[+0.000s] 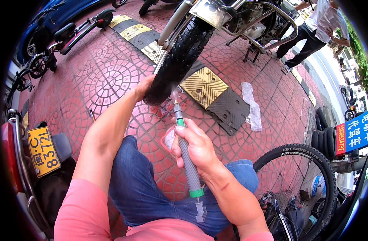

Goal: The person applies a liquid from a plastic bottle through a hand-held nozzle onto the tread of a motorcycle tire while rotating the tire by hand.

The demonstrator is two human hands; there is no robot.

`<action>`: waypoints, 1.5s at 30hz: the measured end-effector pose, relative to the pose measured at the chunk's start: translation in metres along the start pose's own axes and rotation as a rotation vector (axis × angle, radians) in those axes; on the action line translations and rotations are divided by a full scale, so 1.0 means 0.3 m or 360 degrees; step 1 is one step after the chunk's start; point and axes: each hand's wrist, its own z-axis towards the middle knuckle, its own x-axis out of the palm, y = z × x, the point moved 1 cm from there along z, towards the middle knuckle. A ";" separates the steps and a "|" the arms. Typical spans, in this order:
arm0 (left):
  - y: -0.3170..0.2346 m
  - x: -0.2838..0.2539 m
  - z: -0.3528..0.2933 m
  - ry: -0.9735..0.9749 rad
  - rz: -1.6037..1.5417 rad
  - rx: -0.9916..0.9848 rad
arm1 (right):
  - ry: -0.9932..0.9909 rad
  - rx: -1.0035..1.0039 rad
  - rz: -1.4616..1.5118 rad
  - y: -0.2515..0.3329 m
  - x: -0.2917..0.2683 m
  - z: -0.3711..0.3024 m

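Note:
My right hand [194, 146] is wrapped round a grey ribbed hand pump sprayer [188, 160] with green bands. Its brass nozzle points away from me, and mist hangs in front of the tip. At its near end a thin rod carries a grey handle. Just beyond the nozzle stands the motorcycle's black front tyre [180, 60]. My left hand [143, 86] holds this wheel low on its left side, its fingers mostly hidden behind the tyre. Beside my right hand, on its left, is a clear object with a red rim [166, 138], partly covered.
Behind the tyre lies a black and yellow speed bump [206, 86], a crumpled clear wrapper [252, 106] to its right. A bicycle wheel [294, 148] is near right, a parked motorbike's tail with its yellow plate [43, 152] at left. A person [318, 28] stands far right.

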 end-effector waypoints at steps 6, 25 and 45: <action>0.031 -0.047 0.070 0.0307 -0.0454 -0.0146 | 0.0033 -0.0353 0.0062 0.124 0.001 -0.037; -0.387 0.264 -0.054 -0.0113 -0.0016 0.0070 | -0.0038 -0.0424 0.0154 0.124 -0.034 -0.092; -0.421 0.336 -0.273 -0.0241 0.0337 0.0576 | -0.0009 -0.0459 0.0312 0.096 0.170 0.065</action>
